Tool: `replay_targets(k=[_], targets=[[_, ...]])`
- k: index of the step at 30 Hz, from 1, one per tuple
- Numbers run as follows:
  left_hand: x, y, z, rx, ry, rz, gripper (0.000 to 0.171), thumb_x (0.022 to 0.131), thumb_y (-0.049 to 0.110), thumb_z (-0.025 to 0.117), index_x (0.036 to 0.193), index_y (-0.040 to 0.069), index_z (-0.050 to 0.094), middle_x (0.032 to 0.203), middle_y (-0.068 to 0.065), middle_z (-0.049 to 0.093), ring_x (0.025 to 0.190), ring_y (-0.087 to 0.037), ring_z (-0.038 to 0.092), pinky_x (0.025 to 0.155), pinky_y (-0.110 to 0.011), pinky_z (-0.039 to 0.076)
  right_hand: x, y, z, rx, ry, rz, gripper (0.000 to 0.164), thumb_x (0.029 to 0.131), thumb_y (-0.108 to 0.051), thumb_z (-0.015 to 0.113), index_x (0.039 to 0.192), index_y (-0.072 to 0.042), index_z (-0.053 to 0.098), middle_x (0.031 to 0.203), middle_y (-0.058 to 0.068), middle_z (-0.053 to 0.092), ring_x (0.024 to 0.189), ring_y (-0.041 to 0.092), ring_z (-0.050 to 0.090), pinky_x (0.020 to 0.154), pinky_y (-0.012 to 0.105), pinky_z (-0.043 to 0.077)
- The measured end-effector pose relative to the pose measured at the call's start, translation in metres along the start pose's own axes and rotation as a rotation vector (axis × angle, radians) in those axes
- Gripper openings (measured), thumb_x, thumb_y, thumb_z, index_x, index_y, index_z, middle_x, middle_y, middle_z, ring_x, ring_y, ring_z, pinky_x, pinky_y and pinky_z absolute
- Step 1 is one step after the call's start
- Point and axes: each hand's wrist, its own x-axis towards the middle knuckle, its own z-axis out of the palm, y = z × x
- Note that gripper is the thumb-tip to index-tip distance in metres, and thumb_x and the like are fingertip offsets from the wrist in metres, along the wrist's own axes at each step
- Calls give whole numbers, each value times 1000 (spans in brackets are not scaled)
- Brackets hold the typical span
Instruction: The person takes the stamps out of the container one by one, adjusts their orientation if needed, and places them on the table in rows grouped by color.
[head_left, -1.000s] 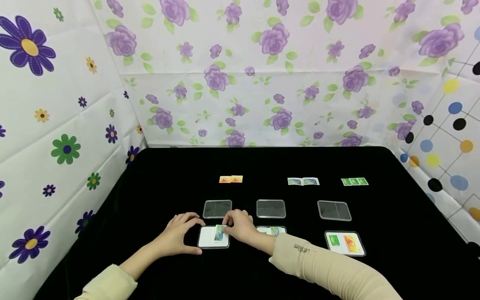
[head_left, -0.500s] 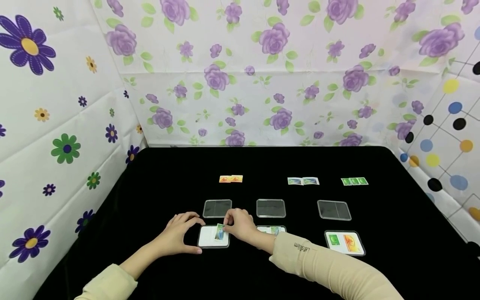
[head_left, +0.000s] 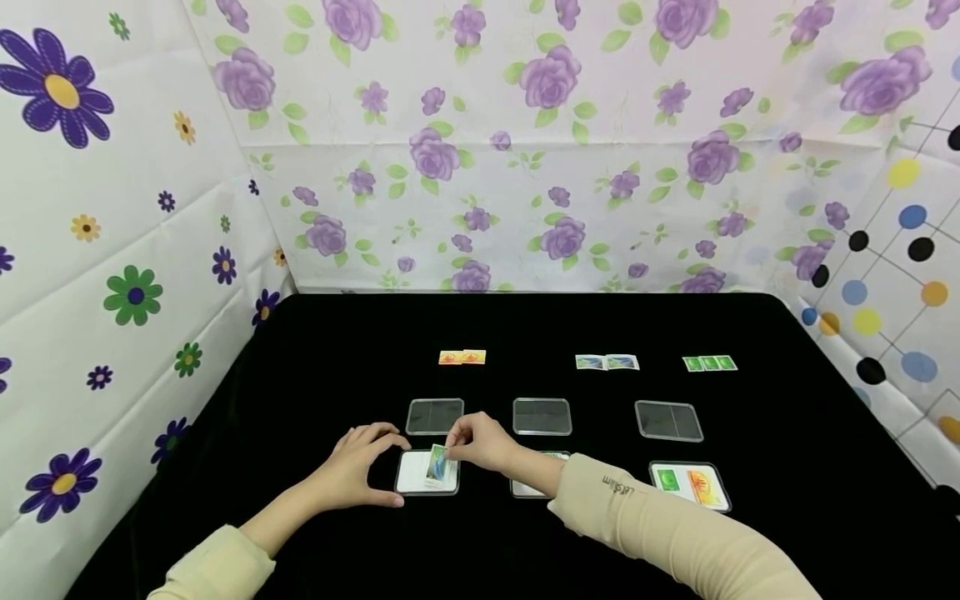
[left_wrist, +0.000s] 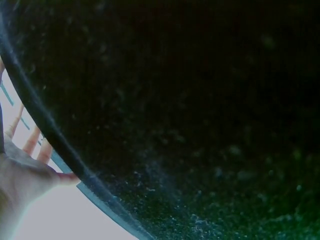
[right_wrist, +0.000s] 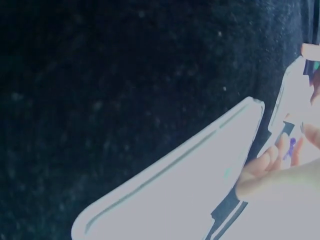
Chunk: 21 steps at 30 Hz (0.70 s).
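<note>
My right hand (head_left: 483,442) pinches a small stamp (head_left: 437,464) with a green and blue picture between thumb and fingertips. It is tilted over the white insert of a shallow clear case (head_left: 407,483). My left hand (head_left: 356,472) holds that case at its left end, thumb at the near corner and index finger at the far corner. In the left wrist view, the left hand (left_wrist: 25,170) shows only at the lower left edge. A second white-lined case (head_left: 527,490) is largely hidden under my right forearm; it appears large and overexposed in the right wrist view.
Three clear lids (head_left: 542,417) lie in a row behind the cases. A third case (head_left: 690,486) at right holds a green and an orange stamp. Farther back lie orange stamps (head_left: 462,357), blue stamps (head_left: 607,362) and green stamps (head_left: 709,363) on the black cloth (head_left: 360,333).
My right hand has risen slightly, and the stamp in it has tilted up from the white insert. The left hand stays at the case's left end.
</note>
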Motion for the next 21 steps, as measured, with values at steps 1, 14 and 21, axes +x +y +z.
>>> replay_targets(k=[1,14,21], targets=[[0,0,0,-2,-1,-1,68,62,48,83,119,21,56,132,-12,49,118,-38,45,94,-73,30,0,-1,-1,16,-7,9,8,80,-1,69,81,4,63,67,-1,55,63,5,46,56,15,37],[0,0,1,3,5,9,67,61,47,83,118,22,57,131,-12,50,118,-38,46,93,-72,31,-3,5,-12,128,10,23,6,84,6,61,89,8,60,69,8,60,62,6,48,56,17,36],[1,-1,1,17,5,7,67,61,48,83,117,22,57,130,-11,50,117,-37,46,94,-71,32,-6,9,-21,109,11,-39,11,88,6,56,97,9,61,78,17,61,67,6,48,58,16,40]])
